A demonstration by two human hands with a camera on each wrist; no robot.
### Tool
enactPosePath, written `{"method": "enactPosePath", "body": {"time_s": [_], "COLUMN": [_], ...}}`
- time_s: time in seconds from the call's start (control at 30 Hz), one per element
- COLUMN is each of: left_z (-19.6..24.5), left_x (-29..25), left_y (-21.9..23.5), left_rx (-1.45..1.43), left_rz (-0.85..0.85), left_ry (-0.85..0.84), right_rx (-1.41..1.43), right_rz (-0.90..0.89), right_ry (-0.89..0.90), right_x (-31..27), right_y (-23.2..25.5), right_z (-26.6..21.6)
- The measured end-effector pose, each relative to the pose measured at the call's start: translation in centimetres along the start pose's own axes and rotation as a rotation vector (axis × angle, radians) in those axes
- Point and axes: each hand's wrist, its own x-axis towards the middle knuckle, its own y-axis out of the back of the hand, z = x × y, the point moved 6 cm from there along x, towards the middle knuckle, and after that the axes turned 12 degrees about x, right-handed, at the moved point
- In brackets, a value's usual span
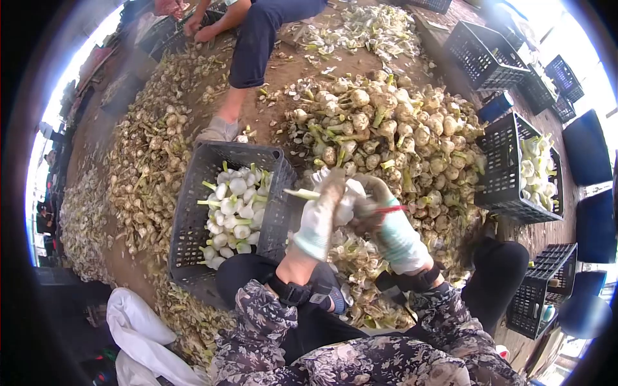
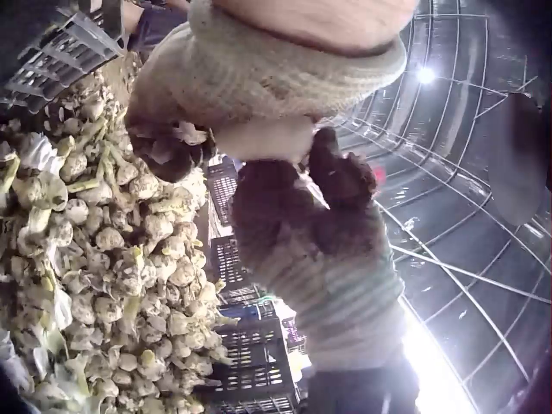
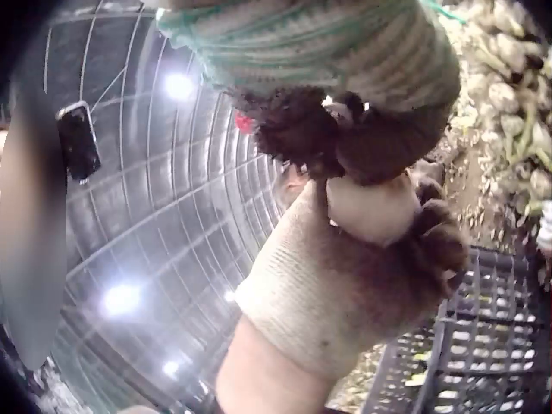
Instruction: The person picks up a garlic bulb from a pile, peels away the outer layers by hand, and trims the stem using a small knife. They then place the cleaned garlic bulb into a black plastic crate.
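Note:
In the head view my gloved left hand (image 1: 317, 219) grips a garlic bulb (image 1: 345, 207), its pale stem (image 1: 301, 193) pointing left. My gloved right hand (image 1: 394, 228) meets the bulb from the other side, fingers curled round a thin red object (image 1: 390, 208); the rest of that object is hidden. The left wrist view has the white bulb (image 2: 264, 138) between my left hand (image 2: 259, 73) and the dark, dirty fingers of my right hand (image 2: 315, 250). Seen from the right wrist, the bulb (image 3: 373, 207) lies in my left hand (image 3: 336, 276), under my right hand (image 3: 345, 95).
A black crate (image 1: 183, 222) of peeled bulbs (image 1: 237, 206) stands left of my hands. Beyond them spreads a large heap of unpeeled garlic (image 1: 412, 135). Another crate (image 1: 499, 161) with bulbs is at the right. A person's leg (image 1: 252, 48) is behind the left crate.

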Motion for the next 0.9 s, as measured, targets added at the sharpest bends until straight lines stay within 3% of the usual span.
{"method": "enactPosePath", "body": {"time_s": [0.07,0.13,0.17,0.2,0.27,0.3,0.37,0.4,0.43,0.5,0.53,0.6,0.67,0.73,0.8,0.83,0.87,0.9], "left_z": [-1.8,-1.6,-1.4,-1.4,-0.1,-0.1,-0.4,-0.4,-0.2,0.1,1.1,0.3,1.1,-1.5,0.0,-0.1,-0.7,-1.2], "left_x": [1.3,0.6,1.0,0.8,0.7,0.8,0.9,1.0,1.2,0.9,0.1,0.8,0.2,0.6,0.7,0.9,0.8,1.5], "left_y": [0.5,1.4,1.3,1.5,1.0,1.0,1.4,1.2,1.3,1.4,1.0,1.2,1.4,2.4,2.0,2.0,2.1,2.5], "left_rx": [-0.378,-0.281,-0.612,-0.614,-0.710,-0.711,-0.595,-0.589,-0.601,-0.514,-0.319,-0.256,-0.261,-0.537,-0.615,-0.674,-0.734,-0.739], "left_rz": [0.114,0.112,-0.082,0.006,-0.097,-0.091,0.035,0.030,0.086,0.155,0.231,0.231,0.238,0.103,0.098,0.047,0.004,-0.069], "left_ry": [0.020,0.094,0.000,0.110,0.050,0.056,0.054,0.057,0.039,-0.006,-0.044,-0.074,-0.094,0.018,0.003,0.031,0.068,0.055], "right_rx": [-0.270,0.189,0.080,0.263,0.057,-0.126,-0.892,-1.133,-1.130,-0.234,-0.245,-0.374,-0.347,-0.082,-0.298,-0.879,-1.102,-1.263], "right_rz": [-0.118,-0.009,-0.134,0.195,0.020,-0.061,-0.183,-0.076,-0.073,-0.008,-0.079,-0.112,-0.102,0.205,0.240,0.126,-0.137,-0.096], "right_ry": [0.277,0.136,0.284,0.184,0.011,0.045,0.292,0.201,0.206,0.090,0.143,0.351,0.385,0.254,0.033,0.073,0.038,0.200], "right_x": [1.3,1.5,3.4,3.3,1.4,2.7,4.2,3.1,2.1,0.3,-0.2,-0.5,1.0,3.1,5.3,6.8,5.1,2.8], "right_y": [-0.1,1.0,3.1,4.6,3.1,5.6,8.5,7.7,5.9,2.5,1.1,-0.7,-0.1,4.1,10.2,12.6,9.0,7.5], "right_z": [-0.5,0.0,0.2,0.4,-0.2,2.1,4.5,3.0,1.2,-0.7,-0.6,0.6,1.0,1.3,5.8,7.9,6.3,3.9]}}
